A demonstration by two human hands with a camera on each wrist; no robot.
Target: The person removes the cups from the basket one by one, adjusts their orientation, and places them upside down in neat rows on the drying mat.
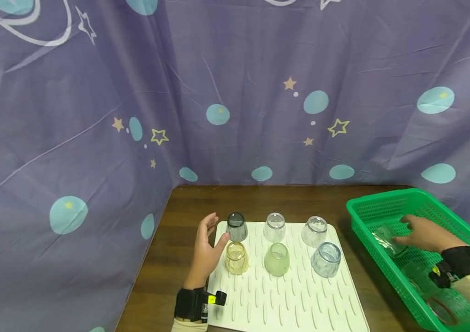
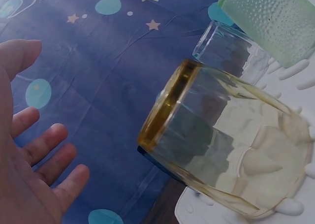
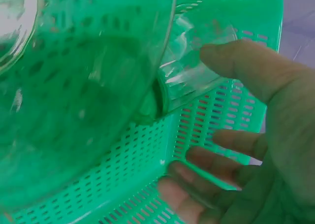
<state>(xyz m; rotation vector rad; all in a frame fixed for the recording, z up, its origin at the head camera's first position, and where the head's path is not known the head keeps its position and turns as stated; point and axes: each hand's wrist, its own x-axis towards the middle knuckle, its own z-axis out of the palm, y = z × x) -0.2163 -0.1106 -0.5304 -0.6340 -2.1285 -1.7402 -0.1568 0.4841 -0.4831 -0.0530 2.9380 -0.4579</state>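
Note:
My left hand [image 1: 207, 251], fingers spread and holding nothing, hovers at the left edge of the white ridged mat [image 1: 259, 299]. Beside it stand an upside-down yellow glass [image 1: 236, 259] and a dark grey glass [image 1: 236, 227]. The left wrist view shows the yellow glass's thick amber base [image 2: 167, 108], with a gap between it and the fingers [image 2: 71, 187]. Inside the green basket [image 1: 388, 276], my right hand [image 1: 430, 235] reaches over a clear ribbed glass [image 1: 388, 240] lying on its side. In the right wrist view the thumb overlaps this glass [image 3: 184, 61], while the fingers stay spread.
On the mat, a clear glass [image 1: 275, 227] and another clear glass [image 1: 314, 231] stand in the back row; a green glass [image 1: 277, 260] and a blue glass [image 1: 326, 260] stand in front. More glassware [image 1: 419, 276] lies nearer in the basket. A purple curtain [image 1: 259, 92] hangs behind the brown table [image 1: 156, 267].

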